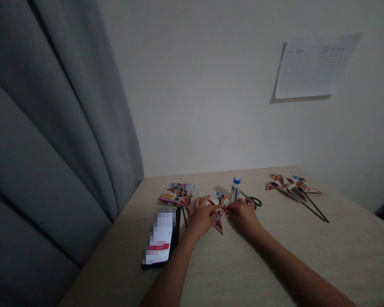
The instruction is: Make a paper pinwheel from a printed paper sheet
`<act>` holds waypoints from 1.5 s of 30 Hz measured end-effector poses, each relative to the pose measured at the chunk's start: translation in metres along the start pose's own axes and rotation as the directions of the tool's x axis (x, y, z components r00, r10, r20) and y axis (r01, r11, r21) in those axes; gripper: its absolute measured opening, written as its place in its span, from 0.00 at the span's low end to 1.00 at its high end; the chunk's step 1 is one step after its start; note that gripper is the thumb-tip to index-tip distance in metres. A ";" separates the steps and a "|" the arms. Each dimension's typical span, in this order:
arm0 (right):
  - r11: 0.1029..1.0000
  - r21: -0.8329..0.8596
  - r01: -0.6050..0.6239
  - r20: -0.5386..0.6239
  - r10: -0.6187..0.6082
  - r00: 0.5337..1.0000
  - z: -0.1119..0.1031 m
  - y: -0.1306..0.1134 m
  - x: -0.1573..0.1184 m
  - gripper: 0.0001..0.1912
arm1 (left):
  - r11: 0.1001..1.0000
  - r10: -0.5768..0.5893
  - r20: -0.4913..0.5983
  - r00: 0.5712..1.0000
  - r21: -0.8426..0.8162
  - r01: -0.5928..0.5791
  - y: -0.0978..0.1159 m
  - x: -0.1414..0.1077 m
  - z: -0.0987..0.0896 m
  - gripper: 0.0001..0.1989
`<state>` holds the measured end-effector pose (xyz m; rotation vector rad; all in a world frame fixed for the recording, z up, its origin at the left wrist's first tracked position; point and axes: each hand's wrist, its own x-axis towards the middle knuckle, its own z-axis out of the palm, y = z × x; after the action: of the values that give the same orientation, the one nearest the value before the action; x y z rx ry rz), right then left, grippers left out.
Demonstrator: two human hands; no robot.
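A printed paper pinwheel (217,222) lies on the table between my two hands, its pointed blades partly covered by my fingers. My left hand (203,216) holds its left side down, fingers bent over the paper and the thumb reaching toward its middle. From the other side, my right hand (245,216) pinches the paper near the centre with thumb and fingertips close together. Just behind my right hand stands a glue stick (235,190) with a blue cap. Scissors (256,202) with black handles lie beside it, partly hidden by that hand.
A stack of printed paper (176,194) lies at the back left, with a dark thin stick (184,218) near it. A phone (160,238) with a lit screen rests left of my forearm. Finished-looking pinwheels (291,185) on dark sticks lie at the right. A wall stands behind the table.
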<state>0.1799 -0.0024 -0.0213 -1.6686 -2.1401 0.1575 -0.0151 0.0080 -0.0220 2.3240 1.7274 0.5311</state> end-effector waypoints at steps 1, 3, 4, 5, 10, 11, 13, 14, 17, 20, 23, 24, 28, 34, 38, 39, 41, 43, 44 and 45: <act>1.000 -0.001 0.000 -0.001 0.000 1.000 0.000 0.000 0.000 0.11 | 1.000 0.002 -0.004 1.000 0.008 -0.002 0.000 0.000 0.000 0.17; 1.000 -0.005 0.001 -0.007 -0.001 1.000 0.000 -0.001 -0.001 0.11 | 1.000 0.010 -0.016 1.000 0.025 -0.010 0.000 0.000 0.000 0.17; 1.000 -0.008 0.003 -0.012 -0.003 1.000 -0.001 -0.001 -0.001 0.11 | 0.999 0.016 -0.021 1.000 0.031 -0.015 0.000 -0.001 0.000 0.17; 1.000 -0.009 0.004 -0.017 -0.005 1.000 -0.002 -0.002 -0.002 0.11 | 0.999 0.019 -0.023 1.000 0.036 -0.018 0.000 -0.001 0.000 0.17; 0.999 0.013 0.036 -0.019 -0.035 0.999 -0.007 -0.003 -0.004 0.12 | 0.998 0.028 -0.024 0.999 0.055 -0.026 0.000 -0.003 -0.002 0.17; 0.999 0.011 0.043 -0.017 -0.043 0.999 -0.008 -0.003 -0.005 0.13 | 0.998 0.028 -0.026 0.999 0.059 -0.027 0.000 -0.003 -0.002 0.17; 0.999 0.000 0.052 -0.010 -0.052 0.999 -0.008 -0.002 -0.005 0.12 | 0.998 0.030 -0.034 0.999 0.058 -0.028 0.000 -0.003 -0.001 0.17; 0.998 -0.005 0.055 -0.005 -0.055 0.998 -0.008 -0.001 -0.005 0.12 | 0.998 0.032 -0.039 0.999 0.052 -0.029 0.001 -0.003 -0.001 0.18; 0.998 -0.016 0.063 0.015 -0.063 0.998 -0.006 0.000 -0.005 0.12 | 1.000 0.026 -0.061 0.998 0.013 -0.025 0.003 -0.003 -0.002 0.18; 0.998 -0.023 0.061 0.023 -0.060 0.998 -0.004 0.001 -0.004 0.12 | 1.000 -0.010 -0.079 0.997 -0.027 0.008 0.005 -0.001 -0.002 0.18; 0.998 -0.028 0.059 0.032 -0.058 0.998 -0.004 0.001 -0.004 0.12 | 0.999 -0.027 -0.074 0.997 -0.044 0.023 0.006 0.000 -0.002 0.17; 0.998 -0.027 0.058 0.032 -0.057 0.998 -0.005 0.001 -0.004 0.12 | 0.999 -0.025 -0.071 0.997 -0.043 0.022 0.006 0.000 -0.002 0.17; 0.997 -0.040 0.062 0.037 -0.061 0.997 -0.007 -0.001 -0.004 0.12 | 1.000 0.005 -0.071 0.997 0.003 -0.005 0.005 -0.001 -0.001 0.17; 0.997 -0.053 0.047 0.054 -0.044 0.998 -0.008 -0.002 -0.003 0.12 | 0.998 0.008 -0.045 0.999 0.059 -0.005 0.004 -0.003 -0.004 0.16; 0.997 -0.057 0.050 0.066 -0.046 0.997 -0.008 -0.002 -0.003 0.13 | 0.998 -0.004 -0.015 1.000 0.055 0.005 0.002 -0.002 -0.004 0.14; 0.997 -0.056 0.049 0.066 -0.046 0.997 -0.008 -0.002 -0.003 0.13 | 0.999 -0.006 -0.004 1.000 0.051 0.006 0.001 -0.001 -0.003 0.14; 0.997 -0.053 0.047 0.066 -0.044 0.997 -0.008 -0.002 -0.003 0.13 | 0.999 -0.010 0.016 1.000 0.047 0.009 0.001 -0.001 -0.004 0.14; 0.998 -0.046 0.048 0.065 -0.045 0.997 -0.008 -0.001 -0.003 0.12 | 0.999 -0.010 0.028 1.000 0.046 0.009 0.000 -0.001 -0.004 0.15; 0.998 -0.042 0.049 0.066 -0.046 0.997 -0.008 -0.001 -0.003 0.12 | 0.999 -0.010 0.030 0.999 0.047 0.009 0.000 -0.001 -0.005 0.15; 0.998 -0.038 0.051 0.066 -0.049 0.997 -0.008 -0.001 -0.003 0.12 | 0.999 -0.011 0.031 0.999 0.047 0.009 0.000 -0.001 -0.005 0.15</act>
<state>0.1828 -0.0069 -0.0143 -1.6510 -2.2442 0.1578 -0.0171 0.0071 -0.0175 2.3414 1.7554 0.4549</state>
